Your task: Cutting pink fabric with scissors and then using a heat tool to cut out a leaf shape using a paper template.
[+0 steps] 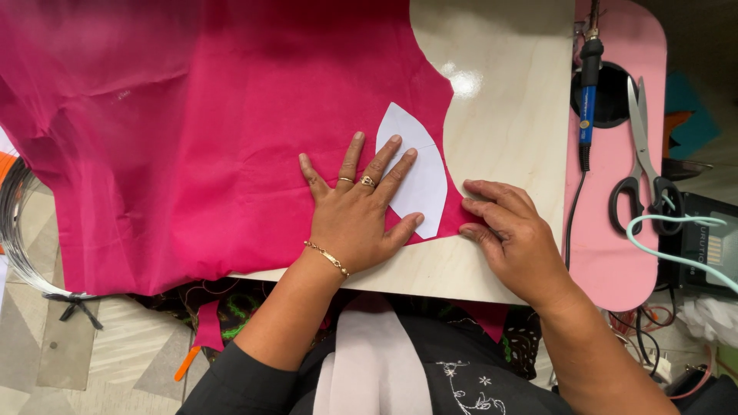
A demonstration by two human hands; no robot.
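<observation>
dark printed label (pixel 711 246), far right edge

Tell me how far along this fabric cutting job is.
Done: the pink fabric lies spread on the wooden board, its right edge already cut in curves. In hand: the left hand presses a white paper pattern flat on the fabric, while the right hand holds the fabric's edge. Left: nothing is cut around the pattern, and the scissors lie untouched on the pink board.

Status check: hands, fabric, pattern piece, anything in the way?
Left hand flat on white paper pattern. Right hand pins pink fabric edge. Scissors off right, clear.
</observation>
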